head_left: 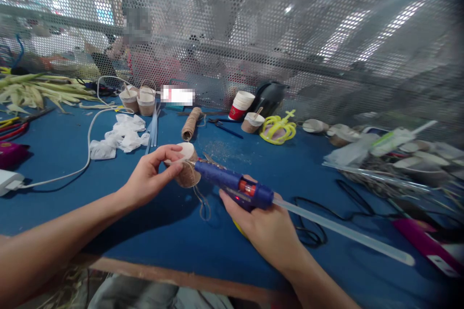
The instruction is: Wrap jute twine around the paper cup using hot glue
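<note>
In right hand (266, 231), glue gun (221, 174) being gripped, being aimed leftward at cup (187, 179) being pinched by left hand (152, 171).

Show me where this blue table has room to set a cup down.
Bare table shows between the white cable and the left forearm, and between the yellow crown, the glue gun and the clear plastic bag. Crowded: the right side, with that bag and pale containers; the far left corner, under leafy strips.
</note>
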{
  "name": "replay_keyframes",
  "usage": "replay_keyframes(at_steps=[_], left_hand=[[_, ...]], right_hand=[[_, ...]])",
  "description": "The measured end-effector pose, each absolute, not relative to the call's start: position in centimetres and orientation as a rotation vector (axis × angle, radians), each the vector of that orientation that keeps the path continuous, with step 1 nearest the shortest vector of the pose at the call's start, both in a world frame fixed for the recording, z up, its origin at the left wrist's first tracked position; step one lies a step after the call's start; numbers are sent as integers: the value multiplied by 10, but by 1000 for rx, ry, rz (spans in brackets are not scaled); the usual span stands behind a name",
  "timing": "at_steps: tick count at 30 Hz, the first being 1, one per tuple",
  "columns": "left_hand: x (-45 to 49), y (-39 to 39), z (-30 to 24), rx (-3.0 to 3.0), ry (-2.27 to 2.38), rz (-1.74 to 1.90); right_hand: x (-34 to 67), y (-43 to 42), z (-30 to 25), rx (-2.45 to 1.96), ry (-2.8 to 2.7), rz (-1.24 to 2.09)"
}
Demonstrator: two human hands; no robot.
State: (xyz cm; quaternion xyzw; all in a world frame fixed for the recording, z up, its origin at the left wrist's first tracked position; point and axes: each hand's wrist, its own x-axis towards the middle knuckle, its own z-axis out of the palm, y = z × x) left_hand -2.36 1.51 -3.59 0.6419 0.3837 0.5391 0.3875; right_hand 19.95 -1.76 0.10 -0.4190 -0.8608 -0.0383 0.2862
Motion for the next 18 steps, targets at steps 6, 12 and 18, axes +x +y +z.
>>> replay_keyframes(at_steps=[6, 12, 18], left_hand=[[-24, 15, -37, 1626, 950, 1393], [-23, 16, -36, 1618, 943, 1391], [-23, 15, -35, 1600, 958, 1385]], right_hand=[[198, -17, 0, -1053, -2329, -285], [196, -17, 3, -1074, -2311, -299], [196, -19, 4, -1007, -2327, -261]])
